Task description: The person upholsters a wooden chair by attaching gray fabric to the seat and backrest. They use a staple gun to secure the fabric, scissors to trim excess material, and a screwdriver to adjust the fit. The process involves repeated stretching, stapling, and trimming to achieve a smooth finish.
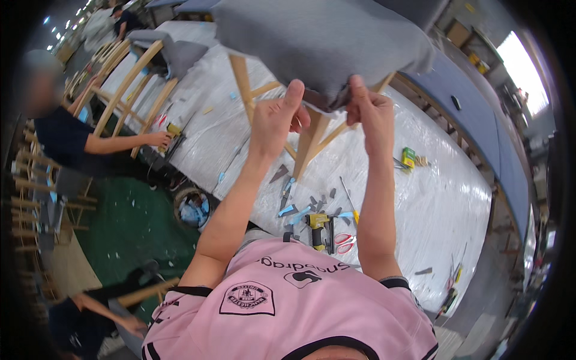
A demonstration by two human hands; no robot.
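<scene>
Your left hand (275, 117) and right hand (371, 111) are both closed on the lower edge of the grey fabric (324, 42) covering a wooden chair (309, 141), raised above the plastic-covered desk (438, 198). A yellow staple gun (318, 228) lies below.

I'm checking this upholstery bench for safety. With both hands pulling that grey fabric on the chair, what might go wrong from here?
1. The left hand and right hand pinch only the edge of the grey fabric; it may slip free.
2. The staple gun and red scissors lie near the table edge by the body and might get knocked off.
</scene>
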